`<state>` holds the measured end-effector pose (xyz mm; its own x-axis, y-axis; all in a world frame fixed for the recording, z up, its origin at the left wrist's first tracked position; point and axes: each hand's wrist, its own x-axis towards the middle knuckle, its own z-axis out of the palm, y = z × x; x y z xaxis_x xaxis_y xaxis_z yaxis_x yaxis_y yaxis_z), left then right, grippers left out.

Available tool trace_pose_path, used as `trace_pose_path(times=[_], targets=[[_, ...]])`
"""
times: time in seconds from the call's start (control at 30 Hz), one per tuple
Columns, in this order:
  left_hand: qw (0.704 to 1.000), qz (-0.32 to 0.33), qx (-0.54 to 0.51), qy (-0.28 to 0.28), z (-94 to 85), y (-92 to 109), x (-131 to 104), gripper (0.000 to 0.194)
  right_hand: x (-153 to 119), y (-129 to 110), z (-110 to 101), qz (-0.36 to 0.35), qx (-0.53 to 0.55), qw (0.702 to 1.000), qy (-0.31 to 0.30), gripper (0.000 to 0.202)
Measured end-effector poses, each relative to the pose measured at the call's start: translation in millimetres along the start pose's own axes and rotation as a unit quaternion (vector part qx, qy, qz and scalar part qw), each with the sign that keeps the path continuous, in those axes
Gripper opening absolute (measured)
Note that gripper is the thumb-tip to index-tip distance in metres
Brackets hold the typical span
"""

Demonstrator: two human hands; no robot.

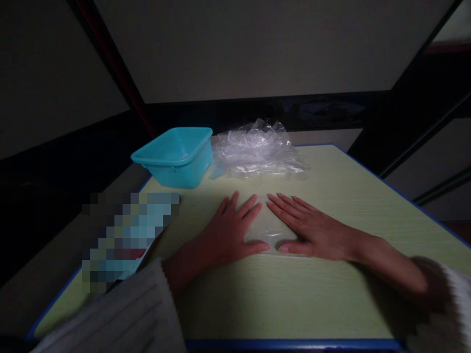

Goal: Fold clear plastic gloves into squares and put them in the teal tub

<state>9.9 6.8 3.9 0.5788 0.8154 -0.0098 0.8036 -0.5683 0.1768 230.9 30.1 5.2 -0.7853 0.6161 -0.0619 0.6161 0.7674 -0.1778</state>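
Observation:
A clear plastic bag (270,226) lies flat on the table, its lower edge faintly visible. My left hand (235,228) rests palm down on its left side, fingers spread. On the right side lies my right hand (307,225), also palm down, with the fingers stretched out and the thumb apart. Both thumbs point toward each other near the bag's lower edge, with a small gap between them. The parts of the bag beneath my palms are hidden.
Behind the hands sits a heap of crumpled clear plastic bags (257,149). A turquoise plastic basin (195,164) stands at the back left. A blurred-out flat item (136,235) lies along the left side of the blue-edged, pale wooden table (287,304).

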Motion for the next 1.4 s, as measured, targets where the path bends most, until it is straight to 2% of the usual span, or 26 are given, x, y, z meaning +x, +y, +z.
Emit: trace_pose_path(times=[0.13,0.23,0.3,0.4,0.47,0.57,0.63,0.83,1.0,1.13,1.33,1.4], targets=[[1.0,-0.012,0.008,0.004,0.7,-2.7,3.8,0.084,3.1,5.5,-0.8,0.001,0.012,1.0,-0.005,0.086],[0.999,0.009,-0.007,0.045,0.9,-5.3,1.4,0.081,1.1,7.7,-5.1,-0.014,0.033,0.999,0.01,0.087],[0.993,0.033,-0.028,0.108,-1.8,-6.2,-2.7,0.064,-2.6,5.9,-12.3,-0.04,0.05,0.997,0.04,0.079],[0.978,0.074,-0.055,0.185,-9.7,-4.9,-10.5,0.033,-9.4,-2.8,-26.5,-0.097,0.054,0.991,0.08,0.048],[0.98,0.105,-0.035,0.165,-14.8,-2.6,-14.9,0.021,-13.1,-10.4,-33.4,-0.116,0.051,0.989,0.07,0.028],[0.987,0.122,0.027,0.1,-18.4,0.5,-17.8,0.014,-15.7,-18.9,-35.8,-0.115,0.026,0.992,0.037,0.014],[0.989,0.121,0.045,0.074,-18.7,1.8,-17.4,0.014,-15.7,-21.7,-33.9,-0.104,0.002,0.994,0.021,0.012],[0.993,0.1,0.025,0.054,-17.9,4.0,-14.2,0.025,-15.5,-26.6,-28.9,-0.089,-0.022,0.996,0.013,0.018],[0.994,0.089,-0.002,0.068,-15.2,4.8,-14.7,0.033,-13.2,-24.1,-26.5,-0.089,0.0,0.995,0.04,0.016],[0.993,0.089,-0.004,0.082,-14.2,4.0,-15.4,0.033,-9.6,-11.5,-25.9,-0.086,0.094,0.989,0.077,0.018],[0.988,0.083,-0.007,0.127,-8.7,-4.0,-11.2,0.009,-8.0,5.4,-23.0,-0.005,0.243,0.957,0.156,0.02],[0.985,0.069,-0.045,0.151,-7.1,-8.1,-8.6,0.013,-7.4,6.8,-22.8,0.019,0.265,0.947,0.179,0.023]])
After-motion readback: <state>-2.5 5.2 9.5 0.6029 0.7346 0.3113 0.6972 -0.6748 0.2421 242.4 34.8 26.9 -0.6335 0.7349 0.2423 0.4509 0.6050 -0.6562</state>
